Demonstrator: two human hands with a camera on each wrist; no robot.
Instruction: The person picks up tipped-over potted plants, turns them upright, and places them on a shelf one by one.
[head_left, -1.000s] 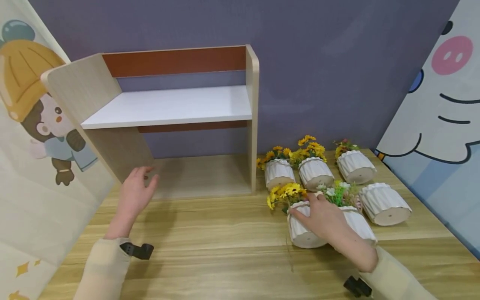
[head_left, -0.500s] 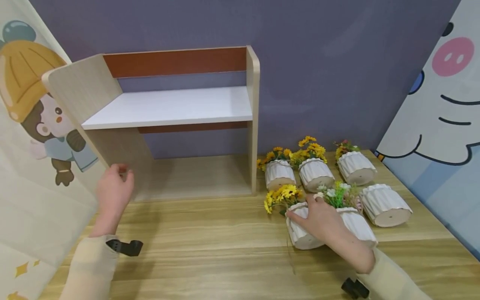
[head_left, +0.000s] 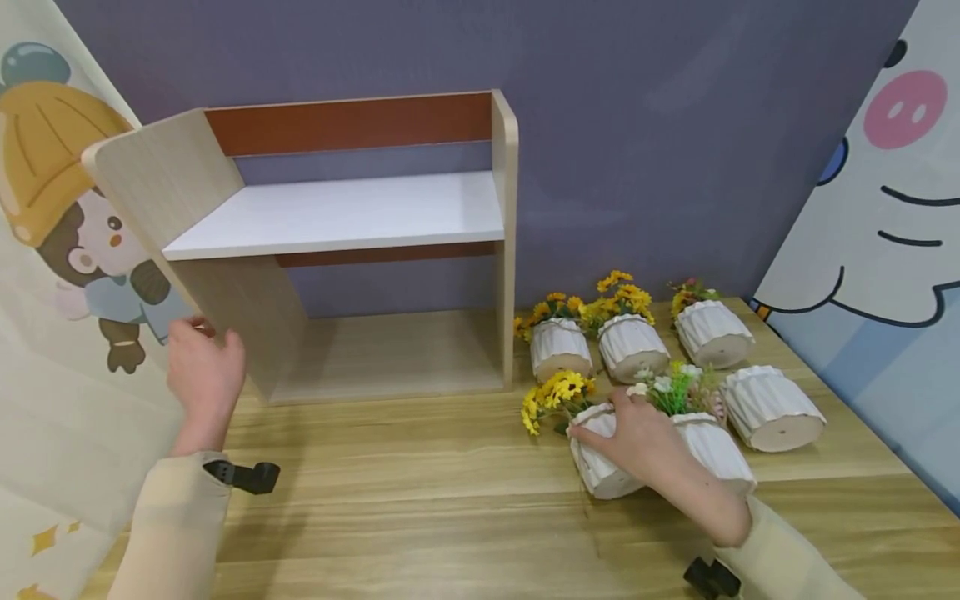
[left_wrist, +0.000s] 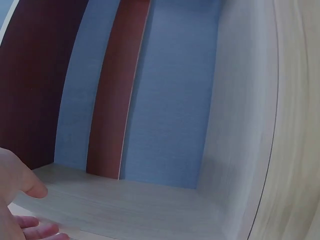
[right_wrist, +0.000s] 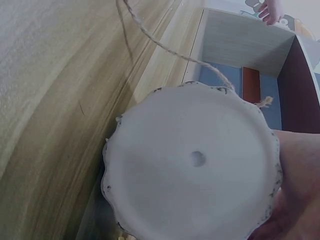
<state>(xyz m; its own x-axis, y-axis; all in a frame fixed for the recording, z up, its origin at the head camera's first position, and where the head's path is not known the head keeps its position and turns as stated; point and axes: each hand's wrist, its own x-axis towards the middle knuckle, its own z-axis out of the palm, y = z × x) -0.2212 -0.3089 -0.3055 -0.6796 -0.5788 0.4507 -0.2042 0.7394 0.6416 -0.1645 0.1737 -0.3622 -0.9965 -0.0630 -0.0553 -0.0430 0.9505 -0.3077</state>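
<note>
My right hand (head_left: 645, 442) grips a white fluted flowerpot (head_left: 596, 467) lying on its side, thumb over the near wall and fingers over the far side. Yellow daisy-like flowers (head_left: 555, 396) stick out of it to the left. In the right wrist view, the pot's round base (right_wrist: 190, 165) with a small hole faces the camera, and a loose length of twine (right_wrist: 170, 50) trails from it. My left hand (head_left: 202, 371) holds nothing, its fingers loosely bent, just left of the shelf unit's left side panel (head_left: 217, 308).
A wooden shelf unit (head_left: 504, 275) with a white middle board (head_left: 352, 212) stands at the back of the wood-grain table (head_left: 420, 500). Several more white pots of flowers, among them a pot at the right (head_left: 776, 408), lie tipped over around my right hand.
My left hand has moved left, from in front of the shelf's lower space to outside its left panel. My right hand and the flowerpot have shifted slightly left.
</note>
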